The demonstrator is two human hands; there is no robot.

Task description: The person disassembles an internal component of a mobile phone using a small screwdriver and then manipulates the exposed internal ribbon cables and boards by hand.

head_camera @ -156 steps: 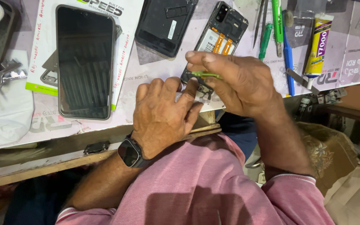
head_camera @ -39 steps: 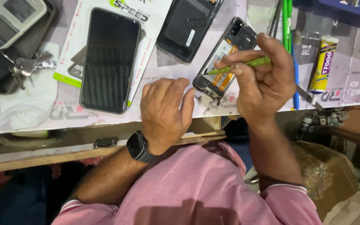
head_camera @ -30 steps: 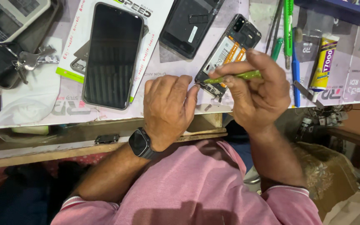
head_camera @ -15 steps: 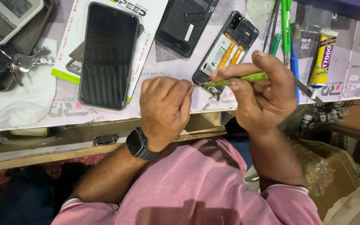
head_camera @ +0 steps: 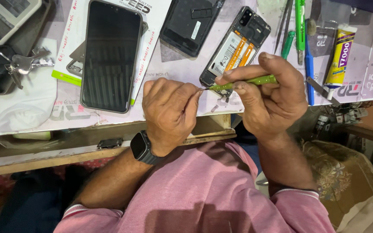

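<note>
Cluttered workbench [head_camera: 173, 73]: opened phone [head_camera: 234, 47], back cover [head_camera: 191, 23] already off. Right hand [head_camera: 273, 99] clamped on green screwdriver [head_camera: 242, 82]; left hand [head_camera: 169, 112] pinched at its tip. Reassembly pending.

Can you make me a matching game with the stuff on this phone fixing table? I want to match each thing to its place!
Things:
1. thin green screwdriver
2. opened black phone with its back off
3. bunch of silver keys
4. yellow glue tube

Places:
A. far left of the table
B. in the right hand
C. far right of the table
D. just above the hands

Pairs: 1-B, 2-D, 3-A, 4-C
</note>
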